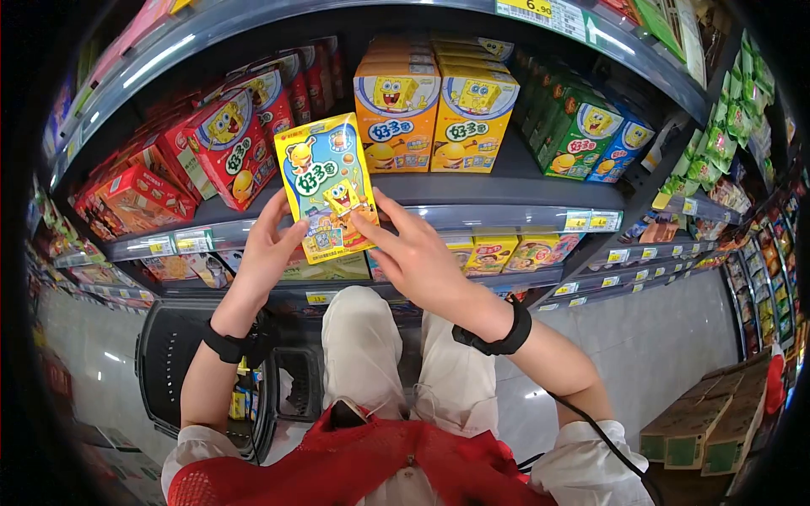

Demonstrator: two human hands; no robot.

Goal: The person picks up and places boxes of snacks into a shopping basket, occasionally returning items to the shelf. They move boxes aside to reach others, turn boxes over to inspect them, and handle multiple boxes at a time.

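Between both my hands is a yellow and blue snack box [327, 181] with cartoon figures on its front, tilted slightly to the left. My left hand [274, 240] grips its lower left edge, thumb on the front. On the lower right side, my right hand [413, 249] holds it too, with fingers on the front and edge. Behind it on the shelf [506, 190] stand orange boxes [395, 118] and yellow boxes [474, 118]. Red boxes [229, 148] lean in a row at the left, and green boxes [582, 135] stand to the right beside a blue box [629, 148].
A black basket [160, 371] with items in it is on the floor at my left. Price tags [591, 221] line the shelf edge. Green packets [717, 126] hang at the right. Cardboard boxes [709, 413] sit at the lower right. A lower shelf holds more packs [494, 253].
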